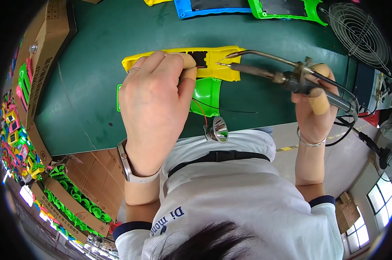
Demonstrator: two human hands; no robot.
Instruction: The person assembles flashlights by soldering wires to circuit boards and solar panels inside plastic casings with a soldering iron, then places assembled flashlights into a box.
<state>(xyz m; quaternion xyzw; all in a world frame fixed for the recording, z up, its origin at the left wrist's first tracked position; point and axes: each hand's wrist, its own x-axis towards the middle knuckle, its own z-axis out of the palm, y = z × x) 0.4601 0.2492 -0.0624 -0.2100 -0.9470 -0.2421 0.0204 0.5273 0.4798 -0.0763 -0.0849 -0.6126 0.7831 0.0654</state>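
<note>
My left hand is over the left part of a yellow plastic housing, its thumb and index finger pinched at the end of a thin red wire. That wire runs down to a small silver reflector lamp at the table's front edge. A dark wire trails to the right. Beneath the hand lies a green plastic part. My right hand is wrapped round a soldering iron with a curved metal feed tube; its tip points left, over the yellow housing. Tape covers some fingertips.
Blue and green housings lie at the back of the green table. A round wire fan guard stands at the back right. Cardboard boxes line the left side, with many coloured parts beyond.
</note>
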